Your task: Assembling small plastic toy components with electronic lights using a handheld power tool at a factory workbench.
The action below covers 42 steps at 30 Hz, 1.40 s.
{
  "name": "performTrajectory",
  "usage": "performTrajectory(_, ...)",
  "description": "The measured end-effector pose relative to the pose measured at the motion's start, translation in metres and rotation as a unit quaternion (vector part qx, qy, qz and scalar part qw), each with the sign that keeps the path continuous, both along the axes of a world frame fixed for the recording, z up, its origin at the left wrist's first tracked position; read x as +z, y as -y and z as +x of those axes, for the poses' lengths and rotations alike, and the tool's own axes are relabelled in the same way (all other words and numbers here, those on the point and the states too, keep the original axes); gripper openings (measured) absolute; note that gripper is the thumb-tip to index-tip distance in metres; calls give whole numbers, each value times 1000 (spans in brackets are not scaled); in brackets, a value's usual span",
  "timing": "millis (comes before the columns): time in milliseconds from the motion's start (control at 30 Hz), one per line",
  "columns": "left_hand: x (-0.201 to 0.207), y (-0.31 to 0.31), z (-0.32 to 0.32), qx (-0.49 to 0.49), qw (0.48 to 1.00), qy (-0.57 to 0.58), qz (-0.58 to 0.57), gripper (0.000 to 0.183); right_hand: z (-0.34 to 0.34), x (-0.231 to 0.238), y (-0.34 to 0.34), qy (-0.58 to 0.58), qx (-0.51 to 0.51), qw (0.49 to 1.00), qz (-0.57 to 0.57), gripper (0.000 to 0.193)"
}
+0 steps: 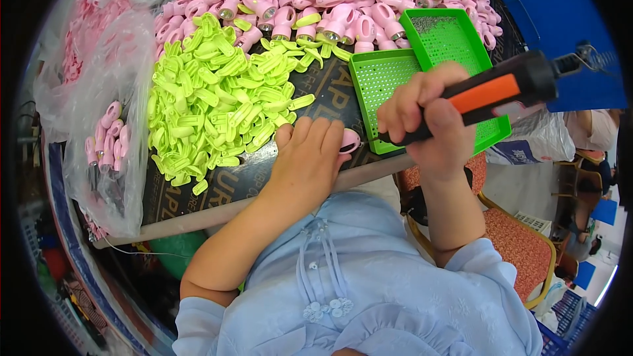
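Near the table's front edge, my left hand (pixel 308 158) is closed over a pink flashlight (pixel 350 140), pressing it to the dark table top. Only its rounded end shows past my fingers. My right hand (pixel 432 115) grips an electric screwdriver (pixel 491 92), black with an orange panel, held sideways with its bit pointing left at the flashlight. Whether the tip touches it I cannot tell. Beyond my left hand lies a heap of yellow-green plastic pieces (pixel 217 92). A large pile of pink flashlights (pixel 336 0) spreads along the far side.
Two green perforated trays overlap behind my right hand; the upper tray (pixel 484 49) holds small metal screws, the lower tray (pixel 359 86) sits left of it. A clear plastic bag (pixel 125 191) with pink parts lies at left. A coiled cord (pixel 597 59) hangs from the screwdriver. Chairs (pixel 521 244) stand at right.
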State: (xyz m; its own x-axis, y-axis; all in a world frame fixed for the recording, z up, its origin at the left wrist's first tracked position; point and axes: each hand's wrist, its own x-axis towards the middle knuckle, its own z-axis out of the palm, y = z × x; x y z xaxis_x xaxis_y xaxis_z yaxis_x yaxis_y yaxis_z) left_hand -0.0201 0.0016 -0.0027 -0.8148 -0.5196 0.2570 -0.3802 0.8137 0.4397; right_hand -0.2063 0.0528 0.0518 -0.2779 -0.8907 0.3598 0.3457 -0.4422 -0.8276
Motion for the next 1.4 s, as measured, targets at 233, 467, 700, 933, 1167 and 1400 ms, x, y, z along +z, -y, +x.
performTrajectory(233,-2,-1,-1,3,1000,-1,-5,46,2,-6,7,-51,-26,997,48,22)
performTrajectory(467,-3,-1,-1,6,1000,6,-1,45,5,-11,13,-68,-38,995,65,16)
performTrajectory(700,-2,1,-2,1,999,29,17,44,7,-19,8,-131,-38,990,25,19)
performTrajectory(933,0,0,-6,1,1000,13,20,39,5,-22,0,-154,-40,987,9,25)
performTrajectory(1167,-2,0,1,0,999,-40,34,39,-45,30,-10,-65,-90,982,-154,36)
performTrajectory(1400,-2,1,3,-63,993,-93,22,36,-91,27,-28,-110,-322,939,-45,13)
